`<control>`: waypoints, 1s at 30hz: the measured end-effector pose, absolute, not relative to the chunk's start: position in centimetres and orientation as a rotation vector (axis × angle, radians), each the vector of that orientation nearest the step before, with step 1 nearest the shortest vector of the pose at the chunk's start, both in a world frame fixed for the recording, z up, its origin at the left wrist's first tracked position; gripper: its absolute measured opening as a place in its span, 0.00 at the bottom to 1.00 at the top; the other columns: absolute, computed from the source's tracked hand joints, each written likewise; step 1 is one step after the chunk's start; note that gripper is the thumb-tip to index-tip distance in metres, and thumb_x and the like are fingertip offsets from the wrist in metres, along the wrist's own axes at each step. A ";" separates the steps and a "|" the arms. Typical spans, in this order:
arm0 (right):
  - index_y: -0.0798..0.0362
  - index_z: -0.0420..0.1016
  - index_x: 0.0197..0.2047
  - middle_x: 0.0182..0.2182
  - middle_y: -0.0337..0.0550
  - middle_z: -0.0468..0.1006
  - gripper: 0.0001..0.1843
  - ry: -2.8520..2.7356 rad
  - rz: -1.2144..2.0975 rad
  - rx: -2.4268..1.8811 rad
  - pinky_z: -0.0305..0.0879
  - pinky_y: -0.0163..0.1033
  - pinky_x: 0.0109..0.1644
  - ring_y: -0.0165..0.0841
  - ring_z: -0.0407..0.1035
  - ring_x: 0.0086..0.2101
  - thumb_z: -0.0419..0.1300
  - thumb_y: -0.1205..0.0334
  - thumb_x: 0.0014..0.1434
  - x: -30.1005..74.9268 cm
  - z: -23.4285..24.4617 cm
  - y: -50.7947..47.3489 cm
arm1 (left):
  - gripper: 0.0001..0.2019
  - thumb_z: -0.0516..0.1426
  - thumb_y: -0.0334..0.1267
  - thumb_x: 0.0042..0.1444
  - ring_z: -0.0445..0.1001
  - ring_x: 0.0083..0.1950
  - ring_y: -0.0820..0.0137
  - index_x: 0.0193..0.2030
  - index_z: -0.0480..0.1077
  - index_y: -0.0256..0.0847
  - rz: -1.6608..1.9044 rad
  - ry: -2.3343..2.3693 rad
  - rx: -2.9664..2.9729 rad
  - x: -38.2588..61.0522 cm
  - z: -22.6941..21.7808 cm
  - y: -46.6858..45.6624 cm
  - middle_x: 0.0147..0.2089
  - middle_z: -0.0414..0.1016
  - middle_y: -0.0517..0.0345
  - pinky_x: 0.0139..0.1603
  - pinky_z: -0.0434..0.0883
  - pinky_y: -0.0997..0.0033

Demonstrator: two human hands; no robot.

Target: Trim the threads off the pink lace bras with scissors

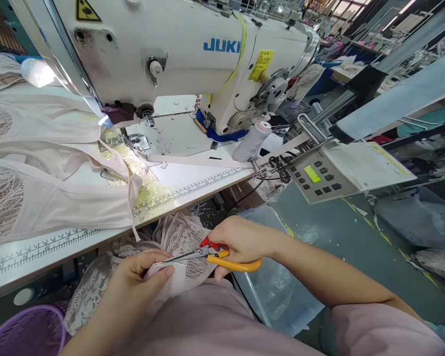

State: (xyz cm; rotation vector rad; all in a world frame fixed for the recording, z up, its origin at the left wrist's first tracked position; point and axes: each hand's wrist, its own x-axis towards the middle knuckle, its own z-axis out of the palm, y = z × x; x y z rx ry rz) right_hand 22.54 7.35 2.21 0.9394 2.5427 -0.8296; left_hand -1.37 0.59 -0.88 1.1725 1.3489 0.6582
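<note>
My right hand (241, 240) is closed round a pair of scissors (232, 263) with orange and red handles. Their blades point left, along the pale edge of a lace bra (187, 232) over my lap. My left hand (141, 282) pinches that edge between thumb and fingers, right by the blade tips. More of the lace hangs below the table edge, partly hidden behind my left hand. On the table to the left lie several pale pink bras (66, 202), apart from both hands.
A white sewing machine (185, 54) stands on the table marked with a ruler scale (193, 190). A thread cone (254, 141) and a control panel (319, 173) are at the right. A purple basket (29, 326) sits lower left, and a clear plastic bin (282, 277) is below my right arm.
</note>
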 end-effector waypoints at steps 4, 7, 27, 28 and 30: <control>0.54 0.63 0.24 0.20 0.37 0.66 0.13 2.559 -0.822 0.918 0.45 0.32 0.25 0.27 0.55 0.22 0.59 0.57 0.55 22.7 2.1 7.4 | 0.07 0.61 0.42 0.47 0.76 0.41 0.60 0.31 0.81 0.45 0.649 1.356 1.188 -1.5 -0.9 0.6 0.36 0.80 0.54 0.39 0.72 0.70; 0.53 0.62 0.24 0.20 0.36 0.65 0.15 2.571 -0.849 0.896 0.45 0.32 0.25 0.27 0.54 0.21 0.60 0.55 0.55 22.9 1.8 7.4 | 0.07 0.61 0.42 0.48 0.76 0.40 0.61 0.31 0.81 0.45 0.631 1.349 1.199 -1.5 -0.8 0.6 0.35 0.80 0.55 0.37 0.72 0.71; 0.52 0.51 0.22 0.19 0.33 0.58 0.20 2.558 -0.956 1.004 0.45 0.32 0.25 0.26 0.51 0.21 0.60 0.58 0.53 22.6 1.5 7.6 | 0.09 0.61 0.44 0.49 0.75 0.36 0.64 0.29 0.78 0.42 0.572 1.322 1.153 -2.0 -1.5 0.5 0.34 0.79 0.56 0.34 0.70 0.73; 0.52 0.51 0.22 0.19 0.33 0.59 0.21 2.582 -0.966 1.067 0.45 0.31 0.25 0.26 0.51 0.21 0.61 0.55 0.52 22.5 1.5 7.9 | 0.09 0.61 0.45 0.49 0.75 0.36 0.64 0.30 0.78 0.42 0.579 1.322 1.143 -2.1 -1.5 0.5 0.34 0.79 0.56 0.35 0.70 0.73; 0.52 0.53 0.23 0.20 0.33 0.61 0.23 2.648 -0.935 1.238 0.46 0.31 0.25 0.26 0.53 0.22 0.64 0.49 0.50 22.3 2.0 8.7 | 0.09 0.62 0.45 0.48 0.74 0.38 0.64 0.30 0.78 0.43 0.610 1.326 1.130 -2.2 -1.6 0.7 0.35 0.79 0.56 0.36 0.70 0.73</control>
